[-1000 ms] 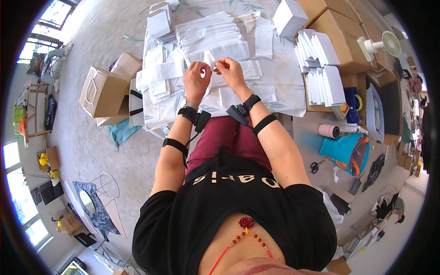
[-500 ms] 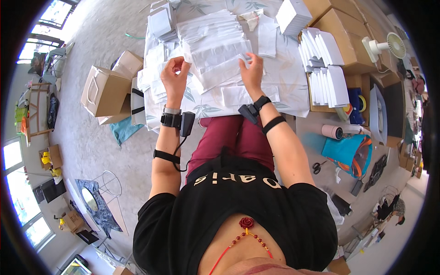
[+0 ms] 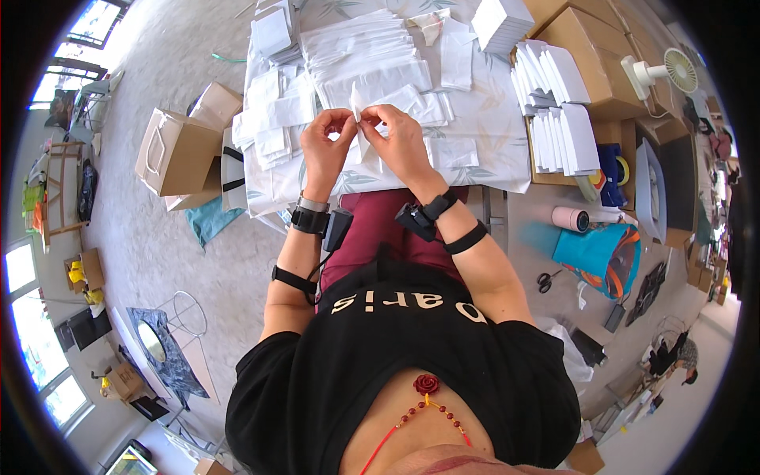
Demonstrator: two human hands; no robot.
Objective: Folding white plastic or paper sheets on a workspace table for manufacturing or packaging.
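Observation:
A thin, whitish plastic bag (image 3: 356,96) stands up between my two hands, seen nearly edge-on over the near part of the table. My left hand (image 3: 326,152) pinches its left side between thumb and fingertips. From the right, my right hand (image 3: 400,148) pinches it too, and the fingertips of both hands almost meet. Just beyond them lies an overlapping row of flat white bags (image 3: 360,49). A looser pile of similar bags (image 3: 273,119) spreads beside my left hand. Another flat bag (image 3: 453,152) rests to the right of my right hand.
A leaf-patterned cloth covers the table (image 3: 495,150). White card stacks stand at its far left (image 3: 275,36) and far right (image 3: 503,25). Folded white packs (image 3: 564,141) fill a box on the right, near cardboard boxes (image 3: 590,67) and a small fan (image 3: 679,71). An open carton (image 3: 178,154) stands left.
My hands have come together at the middle. The right hand has moved left and now pinches the bag with the left hand; before, the right hand was open over the bags.

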